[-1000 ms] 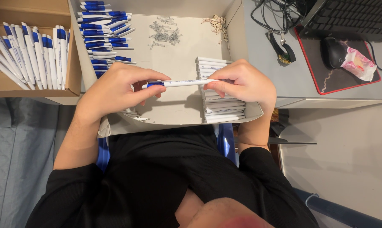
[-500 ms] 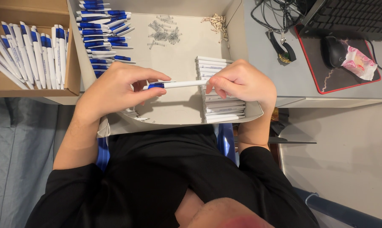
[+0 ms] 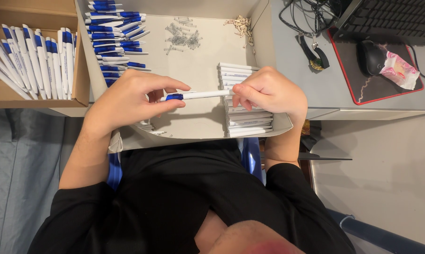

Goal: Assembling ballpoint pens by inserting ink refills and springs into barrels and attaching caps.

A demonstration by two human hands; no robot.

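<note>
A white pen with a blue end lies level between both hands, above the middle of an open cardboard box. My left hand pinches its blue end with thumb and fingers. My right hand grips the white end. Under my right hand a row of white pen barrels is stacked against the box's right wall. Blue-and-white pen parts are piled in the box's far left corner.
Small metal springs and tiny pale parts lie at the box's back. A second box of finished pens stands at the left. On the grey desk to the right are a keyboard, mouse and cables.
Both hands have stayed on the pen. My right fingers have shifted slightly along the white end; the pen stays level over the box.
</note>
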